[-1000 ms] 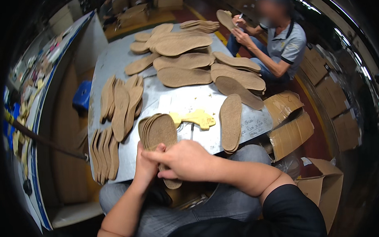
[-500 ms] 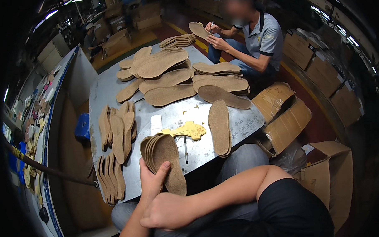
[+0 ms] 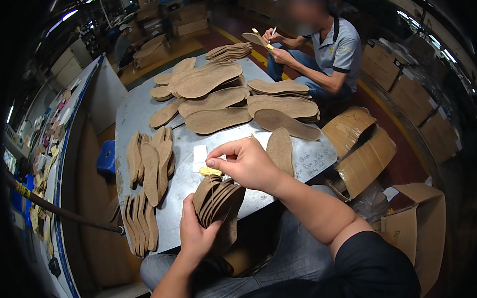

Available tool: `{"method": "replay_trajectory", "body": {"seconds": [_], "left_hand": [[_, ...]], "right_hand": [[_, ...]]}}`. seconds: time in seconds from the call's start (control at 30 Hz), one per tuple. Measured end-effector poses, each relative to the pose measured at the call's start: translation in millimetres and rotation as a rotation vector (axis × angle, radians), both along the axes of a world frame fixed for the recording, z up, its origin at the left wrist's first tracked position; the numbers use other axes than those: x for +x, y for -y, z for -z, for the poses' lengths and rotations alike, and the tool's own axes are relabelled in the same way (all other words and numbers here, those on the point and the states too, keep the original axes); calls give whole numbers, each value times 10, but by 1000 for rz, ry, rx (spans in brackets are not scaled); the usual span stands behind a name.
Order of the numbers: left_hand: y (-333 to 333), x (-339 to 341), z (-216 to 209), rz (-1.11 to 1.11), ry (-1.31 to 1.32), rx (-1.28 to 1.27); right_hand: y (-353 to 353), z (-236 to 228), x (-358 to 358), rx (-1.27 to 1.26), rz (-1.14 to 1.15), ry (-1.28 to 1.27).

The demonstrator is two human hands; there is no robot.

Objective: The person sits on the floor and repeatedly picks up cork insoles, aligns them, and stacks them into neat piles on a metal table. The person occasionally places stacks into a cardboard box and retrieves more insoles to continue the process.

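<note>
While insoles (image 3: 221, 201) are held, handwriting (image 3: 308, 165), grey table (image 3: 184, 151)

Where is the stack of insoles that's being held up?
In the head view, the stack of insoles is in the left hand, slightly left of and below centre, with the right hand just above it.

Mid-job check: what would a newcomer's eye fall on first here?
First, the fanned bundle of brown insoles in the left hand, low centre, with the right hand near its upper end. Beyond it, larger insole piles crowd the far part of the metal table. At upper right, a seated co-worker holds a pen.
</note>
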State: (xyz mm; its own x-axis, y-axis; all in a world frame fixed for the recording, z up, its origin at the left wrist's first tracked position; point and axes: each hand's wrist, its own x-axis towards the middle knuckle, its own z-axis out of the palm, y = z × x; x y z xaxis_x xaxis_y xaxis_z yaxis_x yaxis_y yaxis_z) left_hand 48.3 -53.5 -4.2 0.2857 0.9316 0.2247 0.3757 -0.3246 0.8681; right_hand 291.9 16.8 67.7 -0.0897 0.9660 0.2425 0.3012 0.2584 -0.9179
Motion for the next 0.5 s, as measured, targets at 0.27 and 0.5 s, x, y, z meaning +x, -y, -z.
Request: {"method": "replay_trajectory", "body": {"seconds": [0.27,0.5], "left_hand": [[-172,-225,-118,-72,-42,13],[-123,-220,-158,114,-88,-113]], "right_hand": [[-198,308,-67,34,-46,-403],[-147,280,-236,0,-100,-364]]}}
